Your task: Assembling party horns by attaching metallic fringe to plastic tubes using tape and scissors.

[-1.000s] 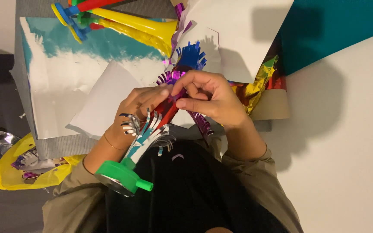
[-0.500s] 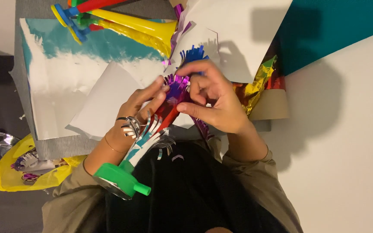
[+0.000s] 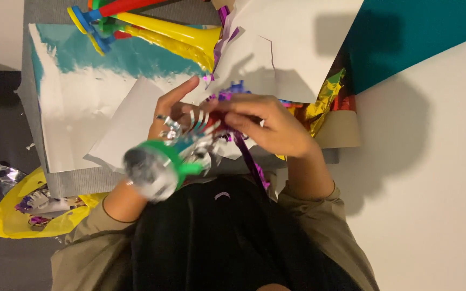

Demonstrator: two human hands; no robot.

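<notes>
Head view shows us our left hand (image 3: pixel 171 116) gripping a party horn with a green mouthpiece (image 3: pixel 155 170), forefinger raised, while our right hand (image 3: pixel 268 126) pinches the purple foil fringe (image 3: pixel 227 97) at its far end. We judge a steady horn and small tugs best. Yellow plastic trumpets (image 3: pixel 173 35), white paper sheets (image 3: pixel 287 43) and gold foil (image 3: pixel 322 105) crowd the grey box (image 3: pixel 33 97)

Grey table (image 3: pixel 55 183) under paper sheets (image 3: pixel 82 118), plastic horns (image 3: pixel 157 29)

White wall (image 3: pixel 432 178), dark floor (image 3: pixel 6 264)
</notes>
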